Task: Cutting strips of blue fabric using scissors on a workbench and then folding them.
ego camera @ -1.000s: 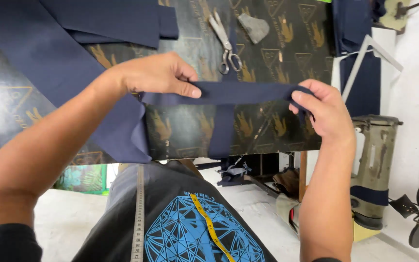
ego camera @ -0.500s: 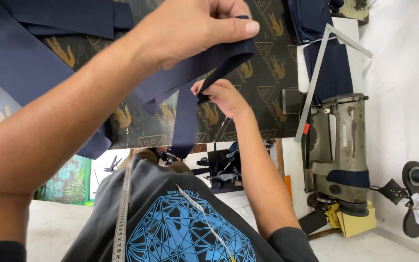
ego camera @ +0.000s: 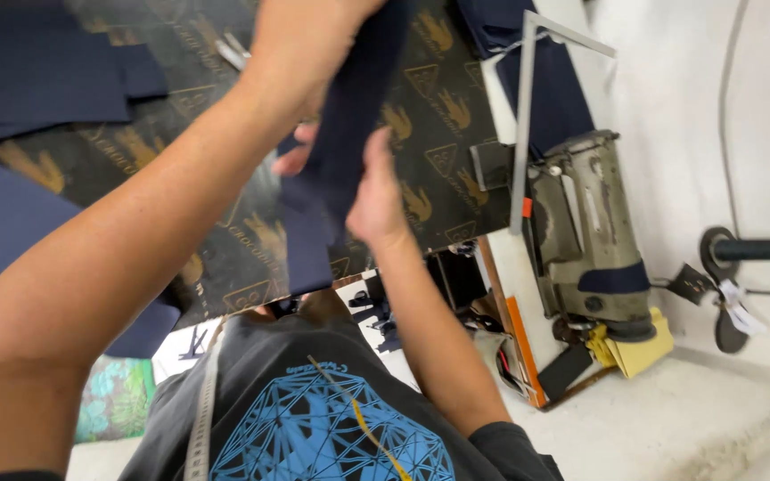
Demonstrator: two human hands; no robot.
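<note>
Gripping the navy fabric strip (ego camera: 340,151), both hands' fingers clamp it above the table edge (ego camera: 251,298)

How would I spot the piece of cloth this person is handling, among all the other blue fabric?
Start at the dark work table with gold bird prints. Above its near edge, the left hand and right hand hold a narrow navy fabric strip up off the surface. The other navy fabric pieces lie flat; only this one hangs down between two hands.
</note>
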